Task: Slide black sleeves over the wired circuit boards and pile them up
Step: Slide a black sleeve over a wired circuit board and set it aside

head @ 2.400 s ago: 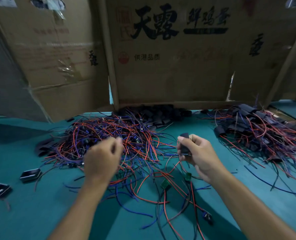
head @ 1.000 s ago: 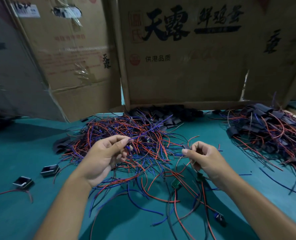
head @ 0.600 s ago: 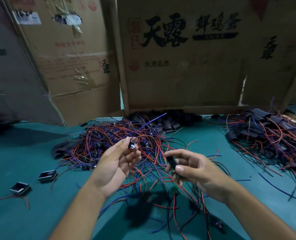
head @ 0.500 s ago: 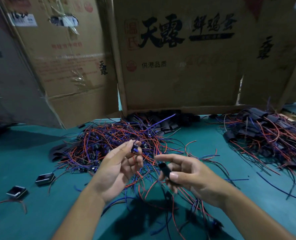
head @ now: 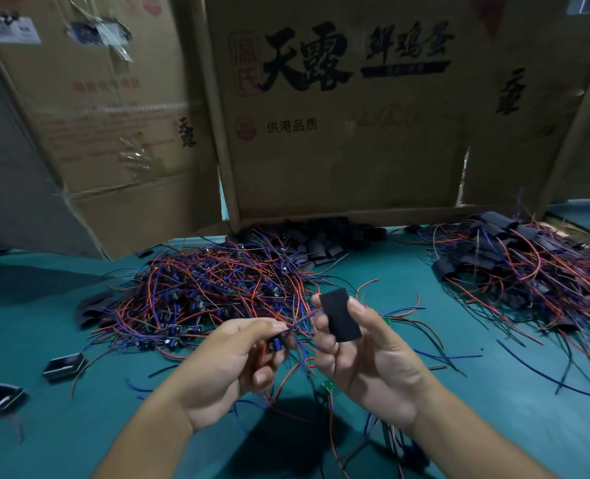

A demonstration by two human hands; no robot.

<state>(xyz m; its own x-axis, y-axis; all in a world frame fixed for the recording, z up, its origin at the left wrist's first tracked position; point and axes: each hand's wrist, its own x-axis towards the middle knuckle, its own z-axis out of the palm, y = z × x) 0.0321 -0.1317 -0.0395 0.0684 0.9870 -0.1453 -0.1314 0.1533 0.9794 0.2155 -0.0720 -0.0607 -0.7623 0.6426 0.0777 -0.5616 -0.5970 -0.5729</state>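
Above the green table (head: 494,426), both hands work just apart.
Right hand (head: 366,361) pinches a black sleeve (head: 339,314) upright; left hand (head: 231,368) grips a small wired board (head: 277,342) near the tangled wire heap (head: 203,292).

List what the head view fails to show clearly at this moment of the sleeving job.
- Wired circuit board: mostly hidden by the left hand; its details cannot be read.
- Black sleeve in the right hand: its lower end is hidden by the fingers.
- Pile of sleeved boards: cut off by the right edge.
- Loose sleeves under the cardboard box: dark, not countable.
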